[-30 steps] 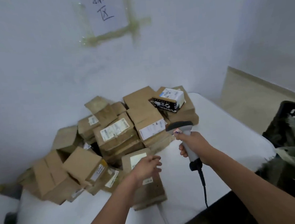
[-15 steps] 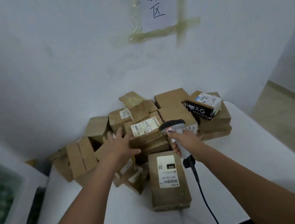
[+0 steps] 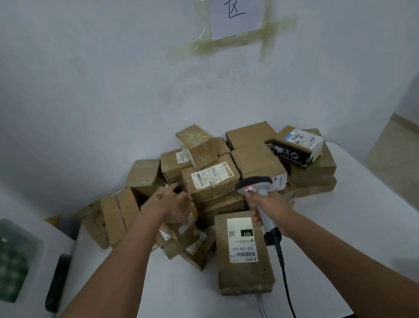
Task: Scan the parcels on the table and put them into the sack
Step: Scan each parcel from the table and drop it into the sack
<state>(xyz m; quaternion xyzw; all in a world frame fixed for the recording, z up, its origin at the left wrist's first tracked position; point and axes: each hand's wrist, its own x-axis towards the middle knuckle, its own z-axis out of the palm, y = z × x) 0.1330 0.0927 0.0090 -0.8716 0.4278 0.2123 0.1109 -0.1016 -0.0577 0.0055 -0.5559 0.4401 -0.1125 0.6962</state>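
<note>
Now L hand grips small brown box at pile's 8 o'clock; R hand fingers wrapped round barcode scanner above labelled parcel.

"032" and "032-038-E01" are being shown, upside down, on the white label of the nearest parcel; "区" is being displayed on the taped wall sheet.

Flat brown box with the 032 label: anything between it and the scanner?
Nothing visible. The flat brown cardboard box lies label-up and uncovered at the front; the grey handheld scanner, gripped by the right hand, hangs just above its far end.
</note>
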